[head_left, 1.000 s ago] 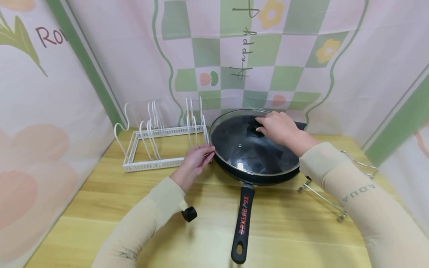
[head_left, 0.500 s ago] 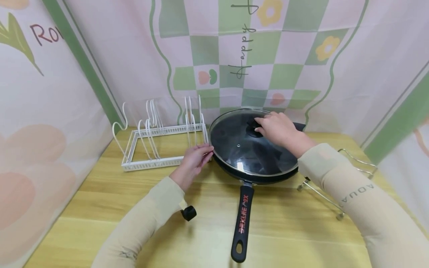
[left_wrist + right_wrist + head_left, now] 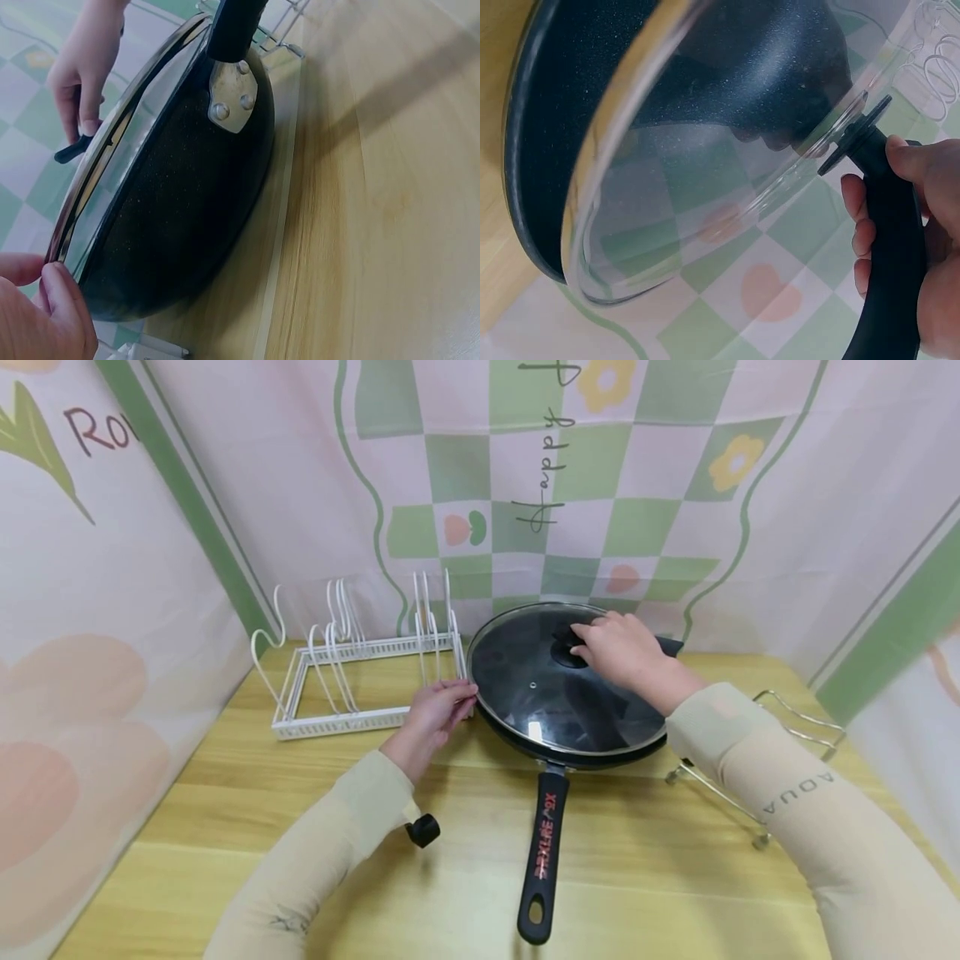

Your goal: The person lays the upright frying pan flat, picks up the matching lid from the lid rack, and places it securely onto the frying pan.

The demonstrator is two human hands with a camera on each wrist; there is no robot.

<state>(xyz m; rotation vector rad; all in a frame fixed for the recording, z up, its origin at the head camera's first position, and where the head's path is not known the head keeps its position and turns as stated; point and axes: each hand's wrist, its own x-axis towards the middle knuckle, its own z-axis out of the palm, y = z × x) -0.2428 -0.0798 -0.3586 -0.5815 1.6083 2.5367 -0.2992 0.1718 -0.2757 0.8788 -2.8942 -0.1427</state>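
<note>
A black frying pan (image 3: 546,852) stands on the table with its long handle toward me. Its glass lid (image 3: 517,660), edged in metal, lies over the pan. My right hand (image 3: 622,647) grips the lid's black upright handle (image 3: 892,232), with the fingers wrapped round it in the right wrist view. At the lid's left edge, my left hand (image 3: 435,714) pinches the metal rim between thumb and fingers. Seen from the left wrist, a gap shows between the lid's rim and the pan (image 3: 172,195) near the pan's handle.
Left of the pan, a white wire rack (image 3: 367,722) with upright dividers stands on the wooden table (image 3: 247,810). A low metal wire stand (image 3: 720,793) sits at the right, partly behind my right sleeve. A patterned cloth (image 3: 457,468) hangs behind.
</note>
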